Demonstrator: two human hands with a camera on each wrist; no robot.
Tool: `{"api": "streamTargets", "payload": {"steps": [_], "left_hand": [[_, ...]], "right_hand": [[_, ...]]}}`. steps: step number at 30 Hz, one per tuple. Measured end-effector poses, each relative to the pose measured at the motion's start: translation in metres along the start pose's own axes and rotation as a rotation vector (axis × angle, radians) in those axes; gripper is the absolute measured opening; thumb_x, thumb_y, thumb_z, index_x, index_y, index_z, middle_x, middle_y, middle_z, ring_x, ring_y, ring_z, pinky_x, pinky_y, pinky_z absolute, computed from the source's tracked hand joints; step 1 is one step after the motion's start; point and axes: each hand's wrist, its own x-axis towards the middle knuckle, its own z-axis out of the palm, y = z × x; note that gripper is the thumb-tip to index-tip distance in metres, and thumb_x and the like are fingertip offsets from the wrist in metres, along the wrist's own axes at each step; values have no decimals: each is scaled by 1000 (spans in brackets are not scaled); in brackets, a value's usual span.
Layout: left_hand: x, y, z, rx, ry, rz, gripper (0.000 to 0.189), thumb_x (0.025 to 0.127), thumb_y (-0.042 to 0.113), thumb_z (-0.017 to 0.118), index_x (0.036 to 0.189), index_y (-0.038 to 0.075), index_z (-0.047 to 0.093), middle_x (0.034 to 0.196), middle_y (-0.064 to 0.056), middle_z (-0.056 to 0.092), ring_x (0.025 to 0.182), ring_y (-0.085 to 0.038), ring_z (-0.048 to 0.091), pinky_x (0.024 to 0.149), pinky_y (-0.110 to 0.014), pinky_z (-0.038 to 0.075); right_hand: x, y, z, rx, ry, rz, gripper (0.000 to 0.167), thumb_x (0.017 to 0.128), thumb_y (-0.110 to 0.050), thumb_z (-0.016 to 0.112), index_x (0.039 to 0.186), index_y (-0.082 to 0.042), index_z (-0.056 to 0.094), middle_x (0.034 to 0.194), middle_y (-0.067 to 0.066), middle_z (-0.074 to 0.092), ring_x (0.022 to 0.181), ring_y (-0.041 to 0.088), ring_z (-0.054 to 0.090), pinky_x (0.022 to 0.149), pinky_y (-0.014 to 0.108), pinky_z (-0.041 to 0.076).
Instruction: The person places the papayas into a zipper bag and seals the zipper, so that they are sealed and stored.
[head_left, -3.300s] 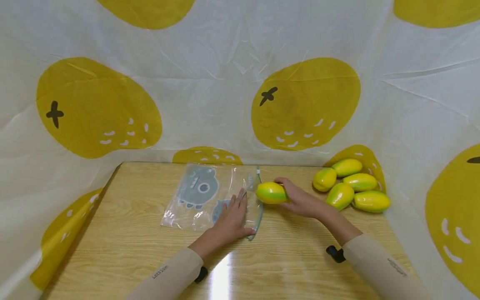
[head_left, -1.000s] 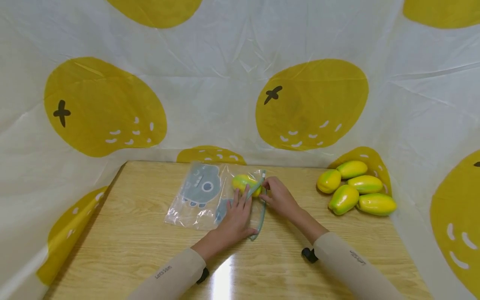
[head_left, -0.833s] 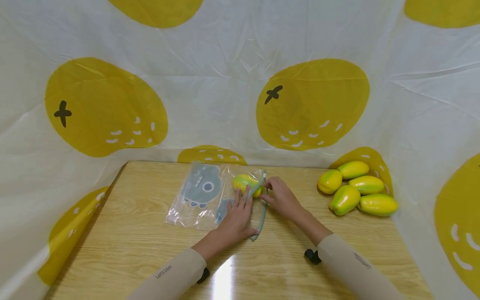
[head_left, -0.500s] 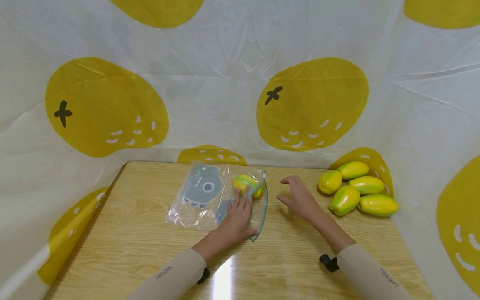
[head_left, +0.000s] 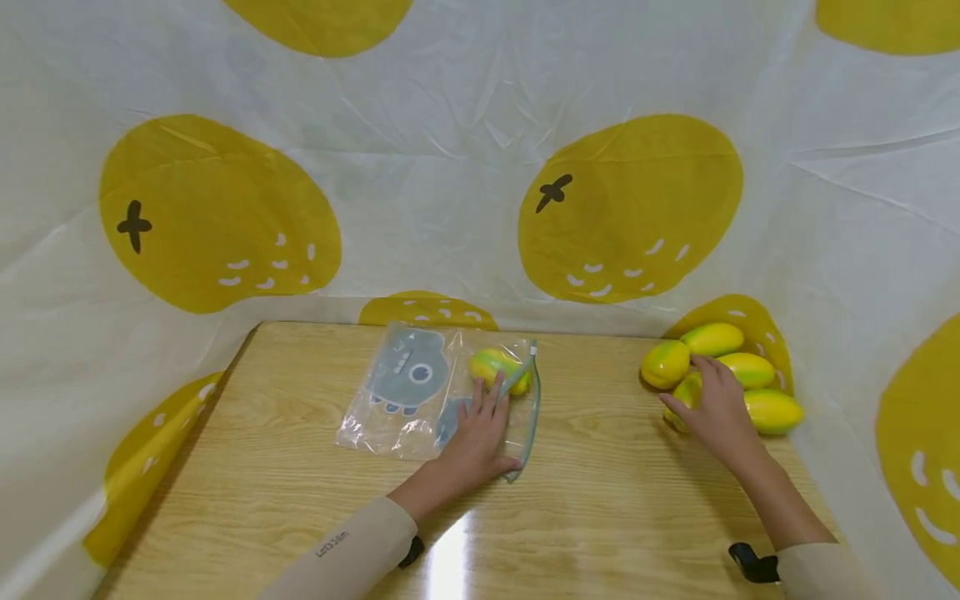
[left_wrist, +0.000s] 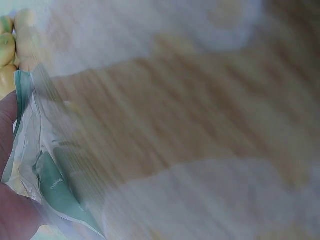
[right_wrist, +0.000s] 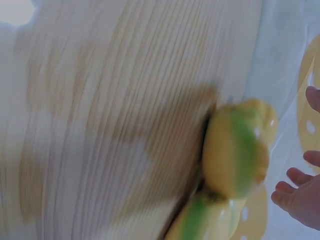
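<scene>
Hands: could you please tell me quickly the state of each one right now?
Left hand: open, resting on the bag.
Right hand: open, fingers spread over a fruit, holding nothing.

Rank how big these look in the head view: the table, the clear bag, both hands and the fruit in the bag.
Largest first:
Table
Clear bag
Left hand and right hand: too alike to rank
Fruit in the bag

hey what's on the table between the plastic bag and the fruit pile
Just bare tabletop between the bag and the fruit pile, as the head view shows.
</scene>
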Motion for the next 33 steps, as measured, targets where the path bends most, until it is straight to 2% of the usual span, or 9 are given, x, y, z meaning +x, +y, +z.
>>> {"api": "streamTargets", "payload": {"steps": [7, 13, 19, 26, 29, 33], "left_hand": [[-1, 1, -2, -22, -6, -12, 124, 75, 55, 88, 163, -1, 21, 174, -15, -7, 157, -49, 3, 112, -76, 30], [1, 0, -1, -28, -12, -11, 124, 75, 55, 87, 163, -1, 21, 174, -15, -7, 157, -48, 2, 112, -75, 30], [1, 2, -2, -15, -20, -13, 123, 76, 56, 86, 163, -1, 21, 174, -15, -7, 157, -48, 2, 112, -75, 31], [1, 3, -3, 8, -5, -4, 124, 75, 57, 87, 162, -2, 21, 174, -16, -4, 157, -50, 6, 111, -75, 34], [1, 3, -2, 11, -6, -6, 125, 75, 57, 87, 163, -1, 20, 174, -16, -4, 157, -50, 7, 111, -74, 34], [2, 2, -1, 18, -17, -13, 125, 75, 58, 87, 163, -1, 20, 174, -15, -5, 157, -50, 7, 111, -74, 35]], "right_hand": [[2, 21, -7, -83, -79, 41, 92, 92, -34, 78, 146, 24, 31, 143, 50, 35, 130, 66, 34, 103, 76, 33], [-4, 27, -4, -158, -159, 43, 91, 93, -38, 77, 141, 27, 36, 140, 53, 36, 126, 68, 36, 104, 76, 34], [-16, 23, 4, -152, -129, 0, 91, 85, -32, 84, 140, 25, 40, 140, 50, 37, 124, 67, 37, 101, 76, 33], [-39, 14, 17, -113, -31, -56, 88, 75, -21, 91, 136, 21, 43, 144, 45, 38, 126, 65, 38, 100, 75, 31], [-46, 12, 20, -86, -1, -66, 85, 71, -11, 92, 134, 18, 44, 148, 46, 32, 128, 67, 35, 98, 77, 32], [-54, 11, 20, -59, -31, -39, 83, 72, 0, 86, 140, 14, 41, 151, 49, 20, 127, 72, 34, 90, 80, 41]]}}
